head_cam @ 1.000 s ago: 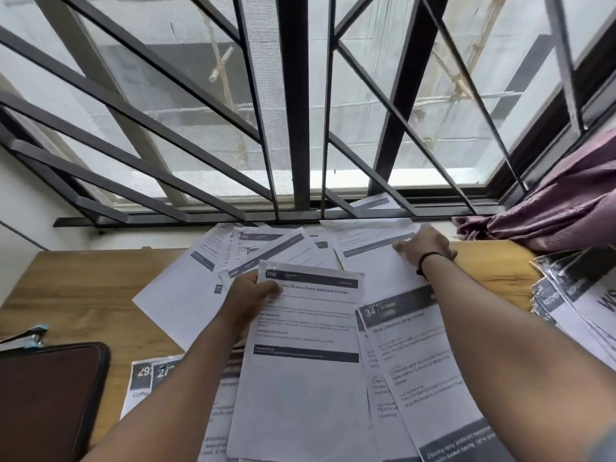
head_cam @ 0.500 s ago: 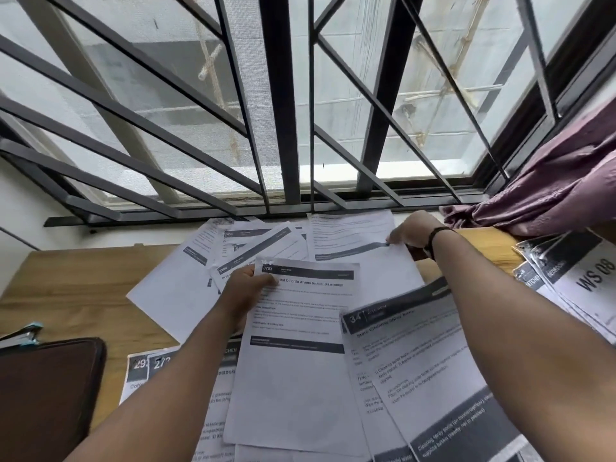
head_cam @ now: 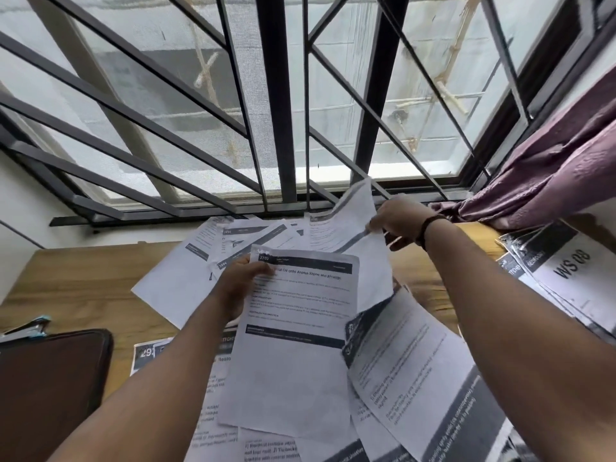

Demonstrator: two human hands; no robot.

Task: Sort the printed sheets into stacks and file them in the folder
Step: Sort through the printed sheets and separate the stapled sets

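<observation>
While our left hand [head_cam: 238, 288] grips the top left corner of the sheet numbered 3703 [head_cam: 293, 348], thumb on its printed face and the other fingers curled behind it, our right hand [head_cam: 398, 221] pinches the right edge of another printed sheet [head_cam: 353, 228] between thumb and fingertips. Half a second ago that second sheet lay flat on the worktop [head_cam: 83, 295] under the right hand; now it is lifted, its far corner curling up in front of the window grille [head_cam: 290, 128] and its lower part hanging behind the 3703 sheet. The 3703 sheet has hardly shifted and is held tilted above the loose pages. Below the right forearm, the sheet with the dark header band [head_cam: 416, 371] has come up with the lifted one and now slants more steeply across the pile.

Beyond the left fingers, a fan of overlapping printed sheets [head_cam: 240, 241] lies on the wood as before. Nearer to us than the left hand, more pages [head_cam: 213, 395] are spread flat, one showing the number 29. To the right of the right hand, a stack topped by a page marked WS 08 [head_cam: 566, 271] sits by the purple curtain [head_cam: 550, 168]. Well to the left of the left hand, the dark brown folder [head_cam: 50, 395] rests closed at the worktop's near edge, with a stapler [head_cam: 26, 328] just behind it.
</observation>
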